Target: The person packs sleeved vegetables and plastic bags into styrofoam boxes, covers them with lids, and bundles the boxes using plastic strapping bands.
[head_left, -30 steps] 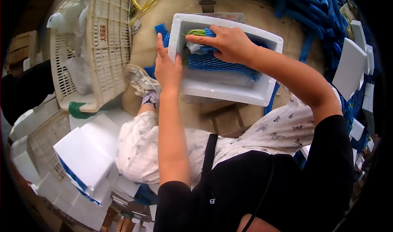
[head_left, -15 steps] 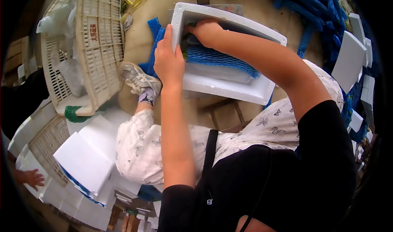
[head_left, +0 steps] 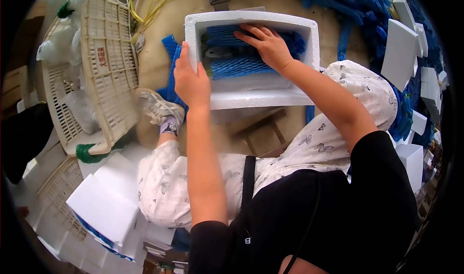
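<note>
A white foam box (head_left: 261,100) lies in front of me, its long side across my view. My left hand (head_left: 192,82) rests against the box's left wall, fingers apart, thumb at the rim. Inside the box, my right hand (head_left: 267,44) lies with spread fingers on a blue-netted bundle (head_left: 224,36) along the far wall. A second blue-netted bundle (head_left: 241,67) lies nearer to me, with a pale item (head_left: 217,52) between the two at the left end. The palm side of my right hand is hidden.
A cream plastic crate (head_left: 107,56) holding clear plastic bags stands at the left. Blue nets (head_left: 372,13) are heaped at the upper right, beside white foam lids (head_left: 399,54). More foam pieces (head_left: 104,209) lie at the lower left. A blue net strip (head_left: 170,73) lies beside my shoe.
My right hand has moved from the box's far left corner toward its middle, and its fingers have come into view. The box is straighter and further left. My left hand stays at its wall.
</note>
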Tool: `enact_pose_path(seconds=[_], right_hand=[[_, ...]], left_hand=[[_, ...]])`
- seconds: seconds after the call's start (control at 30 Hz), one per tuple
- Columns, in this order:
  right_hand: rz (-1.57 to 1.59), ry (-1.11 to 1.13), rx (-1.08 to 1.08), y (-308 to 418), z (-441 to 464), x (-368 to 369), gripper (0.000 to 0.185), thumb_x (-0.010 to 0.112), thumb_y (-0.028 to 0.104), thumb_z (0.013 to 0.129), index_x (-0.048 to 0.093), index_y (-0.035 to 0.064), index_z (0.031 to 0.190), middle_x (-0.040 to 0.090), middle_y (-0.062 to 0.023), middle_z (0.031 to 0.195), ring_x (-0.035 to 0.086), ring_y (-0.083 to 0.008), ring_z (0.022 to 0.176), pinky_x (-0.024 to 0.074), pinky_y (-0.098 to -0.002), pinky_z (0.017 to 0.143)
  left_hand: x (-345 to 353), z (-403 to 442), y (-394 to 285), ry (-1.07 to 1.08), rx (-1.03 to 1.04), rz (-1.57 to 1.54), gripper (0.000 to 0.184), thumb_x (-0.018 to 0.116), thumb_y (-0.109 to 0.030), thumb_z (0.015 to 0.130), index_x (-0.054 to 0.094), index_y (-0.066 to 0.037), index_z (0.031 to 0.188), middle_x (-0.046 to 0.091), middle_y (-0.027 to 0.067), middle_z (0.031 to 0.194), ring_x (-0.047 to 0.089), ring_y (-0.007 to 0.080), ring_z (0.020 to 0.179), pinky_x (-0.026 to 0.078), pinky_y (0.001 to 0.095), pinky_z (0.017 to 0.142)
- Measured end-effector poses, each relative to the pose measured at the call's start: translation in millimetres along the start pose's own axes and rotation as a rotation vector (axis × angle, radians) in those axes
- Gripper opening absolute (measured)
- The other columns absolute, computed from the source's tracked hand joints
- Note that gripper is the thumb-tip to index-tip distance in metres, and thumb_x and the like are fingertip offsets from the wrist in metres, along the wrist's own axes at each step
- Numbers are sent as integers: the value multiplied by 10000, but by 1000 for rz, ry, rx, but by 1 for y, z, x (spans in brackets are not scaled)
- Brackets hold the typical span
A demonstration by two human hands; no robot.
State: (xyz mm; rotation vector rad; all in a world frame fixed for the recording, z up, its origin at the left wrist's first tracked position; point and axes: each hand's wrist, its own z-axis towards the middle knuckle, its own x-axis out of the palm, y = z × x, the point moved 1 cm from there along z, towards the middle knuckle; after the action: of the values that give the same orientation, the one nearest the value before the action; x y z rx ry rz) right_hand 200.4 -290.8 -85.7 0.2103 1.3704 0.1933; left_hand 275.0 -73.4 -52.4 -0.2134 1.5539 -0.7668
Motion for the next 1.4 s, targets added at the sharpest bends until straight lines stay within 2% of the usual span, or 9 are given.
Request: enact_pose_path(seconds=[0.13,0.2,0.27,0.4,0.6,0.9,1.0,1.23,1.4], right_hand=[[41,-110,-13,9,-21,-33,471,697,113,744,554,158,1191,555,-43,1169,547,-250,1063,435,-370,941],[51,358,48,7,-43,-47,446,772,179,659,549,124,1041,534,-62,1022,586,-233,916,471,-348,802],[3,359,259,-6,-59,-31,479,773,155,621,538,120,1036,536,-69,991,608,-231,841,487,-342,686],[-22,228,161,-12,-66,-18,483,763,129,590,528,106,1011,544,-77,991,618,-237,817,490,-355,617],[92,159,211,-21,-58,-14,293,633,105,691,521,100,962,571,-49,778,632,-246,641,492,-355,517],[337,761,-75,-58,-15,-71,239,594,174,786,546,71,997,624,-116,844,656,-319,823,520,-421,674],[261,82,-416,-139,-19,-121,94,575,139,794,528,115,871,537,-47,800,587,-225,721,458,-354,636],[-62,162,1553,-404,-170,-33,826,736,234,711,295,97,1396,455,-224,1298,479,-381,1178,434,-438,965],[150,-242,1579,-392,-203,59,706,731,208,697,399,36,1296,580,-215,1126,567,-351,1056,470,-409,897]], left_hand=[[-3,-5,-23,-267,211,303,646,675,-114,763,435,-177,1360,495,101,1229,474,288,1157,396,440,966],[15,-7,-23,-153,363,90,658,721,-146,721,465,-163,1327,466,108,1274,435,271,1218,352,456,1017],[33,-8,-30,490,447,163,670,753,-164,686,476,-155,1295,477,111,1241,442,288,1195,343,430,1027],[60,22,-28,666,486,500,564,743,-93,602,526,-108,1122,536,75,1068,504,268,1053,392,403,885],[67,22,-28,333,597,487,387,587,-16,660,524,-114,1029,532,70,999,514,256,962,356,406,867],[100,32,-42,484,949,407,914,800,-147,554,420,-253,1378,290,-30,1493,290,210,1368,179,544,1137],[101,19,-37,453,928,446,902,799,-144,540,445,-266,1361,306,4,1476,307,251,1351,190,581,1120],[99,13,-16,483,931,556,692,774,-233,558,563,-345,1208,416,18,1287,393,292,1203,207,691,1042],[91,11,-10,502,937,538,528,717,-241,582,614,-323,1094,435,29,1204,407,306,1148,174,705,1043]])
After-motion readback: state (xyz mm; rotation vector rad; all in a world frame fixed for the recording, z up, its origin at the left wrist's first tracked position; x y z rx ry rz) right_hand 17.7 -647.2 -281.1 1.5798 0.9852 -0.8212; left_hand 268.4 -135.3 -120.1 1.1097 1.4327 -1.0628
